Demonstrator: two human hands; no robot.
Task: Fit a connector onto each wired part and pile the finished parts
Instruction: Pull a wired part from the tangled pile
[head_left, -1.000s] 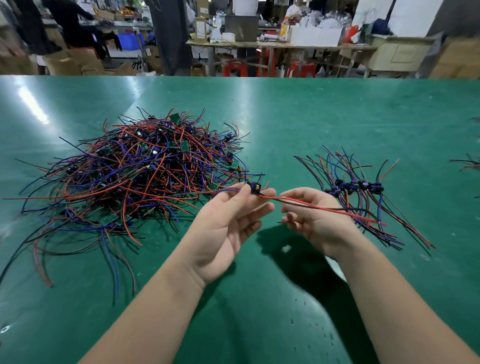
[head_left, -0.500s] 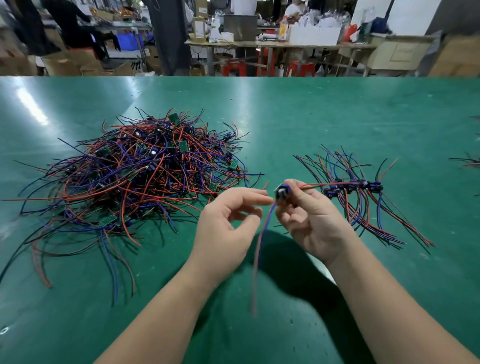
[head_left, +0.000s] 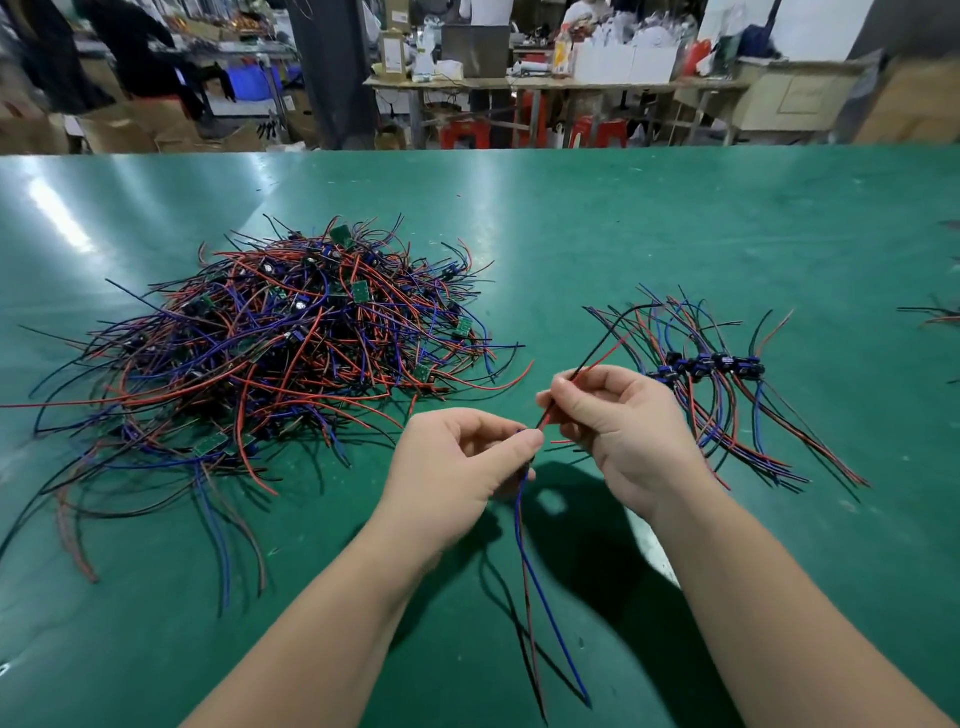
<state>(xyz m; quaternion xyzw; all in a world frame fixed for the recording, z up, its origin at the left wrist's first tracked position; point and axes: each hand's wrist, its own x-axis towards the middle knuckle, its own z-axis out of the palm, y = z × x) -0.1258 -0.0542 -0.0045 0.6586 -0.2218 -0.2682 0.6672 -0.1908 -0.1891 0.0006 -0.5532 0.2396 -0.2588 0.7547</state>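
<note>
A wired part is held above the green table (head_left: 675, 218) between both hands. My left hand (head_left: 457, 473) pinches its body, which the fingers hide, and its blue and dark wires (head_left: 545, 613) hang down toward me. My right hand (head_left: 618, 431) pinches the part's red and black wires (head_left: 602, 348), which rise up and away to the right. On the left lies a big tangled heap of wired parts (head_left: 270, 343) with small green boards. At the right sits a smaller pile of parts (head_left: 717, 374) lined up with dark blue connectors.
A few loose wires (head_left: 935, 314) lie at the table's right edge. Beyond the far edge stand cluttered workbenches, red stools and cardboard boxes. A person in dark clothes stands at the back left.
The part passed from my right hand's fingertips into my left hand's pinch. My right hand shifted onto the red and black wires, which now point up and right; the blue wires still hang down.
</note>
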